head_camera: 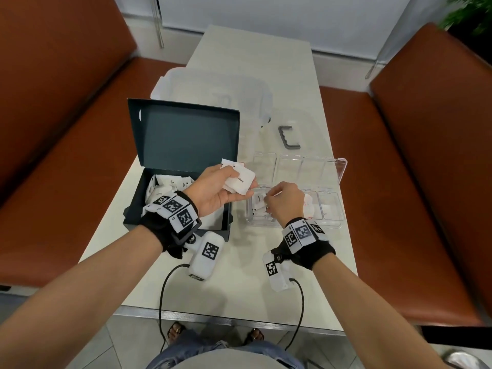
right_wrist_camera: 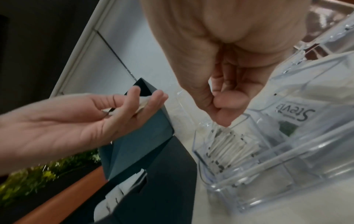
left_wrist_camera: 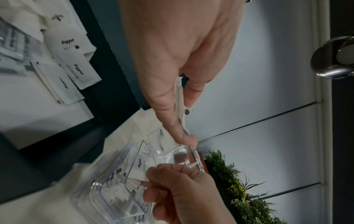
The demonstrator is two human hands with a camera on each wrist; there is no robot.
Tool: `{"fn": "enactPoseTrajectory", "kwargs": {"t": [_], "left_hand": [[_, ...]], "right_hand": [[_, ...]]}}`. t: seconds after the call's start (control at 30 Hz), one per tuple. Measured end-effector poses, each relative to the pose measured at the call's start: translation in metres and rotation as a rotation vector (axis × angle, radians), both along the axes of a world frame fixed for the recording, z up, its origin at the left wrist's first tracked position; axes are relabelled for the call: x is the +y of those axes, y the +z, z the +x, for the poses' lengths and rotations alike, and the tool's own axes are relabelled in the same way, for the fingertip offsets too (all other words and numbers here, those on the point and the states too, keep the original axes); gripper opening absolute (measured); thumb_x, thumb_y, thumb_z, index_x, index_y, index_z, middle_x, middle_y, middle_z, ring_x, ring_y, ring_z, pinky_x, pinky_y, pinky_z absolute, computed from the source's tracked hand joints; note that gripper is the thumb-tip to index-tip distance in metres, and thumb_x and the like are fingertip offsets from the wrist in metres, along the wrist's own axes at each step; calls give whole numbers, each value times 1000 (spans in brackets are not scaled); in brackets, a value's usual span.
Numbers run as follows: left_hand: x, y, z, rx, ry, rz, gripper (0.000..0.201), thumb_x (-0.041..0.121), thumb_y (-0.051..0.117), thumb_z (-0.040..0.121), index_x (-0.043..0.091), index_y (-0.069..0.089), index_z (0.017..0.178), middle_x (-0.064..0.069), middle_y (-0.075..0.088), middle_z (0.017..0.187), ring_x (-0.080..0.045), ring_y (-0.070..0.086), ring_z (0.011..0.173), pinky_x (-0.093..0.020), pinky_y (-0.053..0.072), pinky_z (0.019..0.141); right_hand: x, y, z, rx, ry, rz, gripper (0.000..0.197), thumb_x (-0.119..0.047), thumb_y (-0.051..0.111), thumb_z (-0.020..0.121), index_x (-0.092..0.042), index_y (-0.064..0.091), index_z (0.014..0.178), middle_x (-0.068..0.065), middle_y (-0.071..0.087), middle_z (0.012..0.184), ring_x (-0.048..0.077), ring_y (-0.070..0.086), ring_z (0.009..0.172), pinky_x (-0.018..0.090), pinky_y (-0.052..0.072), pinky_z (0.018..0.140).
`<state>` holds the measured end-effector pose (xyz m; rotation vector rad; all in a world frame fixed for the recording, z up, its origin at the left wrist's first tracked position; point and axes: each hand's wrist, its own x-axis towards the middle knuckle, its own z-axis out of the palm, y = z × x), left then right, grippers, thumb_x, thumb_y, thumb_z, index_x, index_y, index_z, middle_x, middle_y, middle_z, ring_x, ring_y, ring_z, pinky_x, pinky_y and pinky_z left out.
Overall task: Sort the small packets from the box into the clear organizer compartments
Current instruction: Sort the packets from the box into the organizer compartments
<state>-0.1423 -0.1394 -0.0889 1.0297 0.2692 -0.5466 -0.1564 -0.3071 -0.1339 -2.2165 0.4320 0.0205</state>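
My left hand [head_camera: 239, 182] grips a small stack of white sugar packets [head_camera: 241, 179] between the dark box [head_camera: 133, 209] and the clear organizer [head_camera: 330, 225]. In the left wrist view the thumb and fingers [left_wrist_camera: 184, 121] clamp the stack [left_wrist_camera: 180, 97] edge-on. My right hand [head_camera: 267, 202] hovers over the organizer's leftmost compartment. Its curled fingertips [right_wrist_camera: 222, 115] pinch the top of a pepper packet [left_wrist_camera: 141, 165] among upright packets [right_wrist_camera: 226, 142]. More loose packets [head_camera: 165, 187] lie in the box. A Stevia packet [right_wrist_camera: 295, 112] fills the neighbouring compartment.
The organizer's lid [head_camera: 314, 166] lies open behind it. A translucent bin [head_camera: 213, 91] and a grey handle [head_camera: 288, 137] sit farther back on the pale table [head_camera: 239, 288]. Brown benches [head_camera: 426, 182] flank the table. Cables hang off the front edge.
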Motion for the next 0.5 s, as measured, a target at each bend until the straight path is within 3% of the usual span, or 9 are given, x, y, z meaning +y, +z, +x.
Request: {"fn": "enactPoseTrajectory", "kwargs": {"t": [0.1,0.17,0.3,0.4,0.43,0.5], "left_hand": [[0,0,-1,-4,-15,4,32,0,41,99,-2,47,130,-27,66,113,-36,70,97,-39,60,69],[-1,0,-1,-2,-30,-2,30,2,42,100,-1,48,129,-27,66,115,-36,70,98,-39,60,68],[0,-2,-3,-17,-42,-2,25,5,49,99,1,52,124,-26,67,114,-36,71,95,-34,60,66],[-1,-5,-3,-54,-52,49,21,7,56,96,5,57,118,-19,72,106,-32,72,92,-30,59,63],[-2,-5,-3,-76,-63,88,22,9,59,95,8,59,117,-15,73,103,-30,73,90,-27,58,61],[-6,-6,-3,-135,-101,177,27,13,67,90,11,62,117,-9,74,101,-25,73,86,-22,55,55]], "right_hand": [[2,-3,1,-5,93,-124,5,-7,67,80,-9,62,79,11,68,82,27,66,78,34,53,70],[2,-4,2,23,132,-174,9,-11,70,80,-8,62,81,9,66,82,27,63,81,31,49,67],[-2,3,4,-85,91,-177,16,-25,67,86,-9,64,84,4,64,77,17,57,71,23,38,59],[-7,22,6,-246,47,-86,18,-28,61,90,-11,67,88,3,68,79,5,54,63,6,37,56],[-8,29,5,-270,63,-38,19,-30,60,91,-13,67,92,-1,68,81,3,56,66,5,41,61],[-9,44,2,-250,144,54,23,-37,60,91,-20,66,105,-8,66,84,6,62,72,18,51,66]]}}
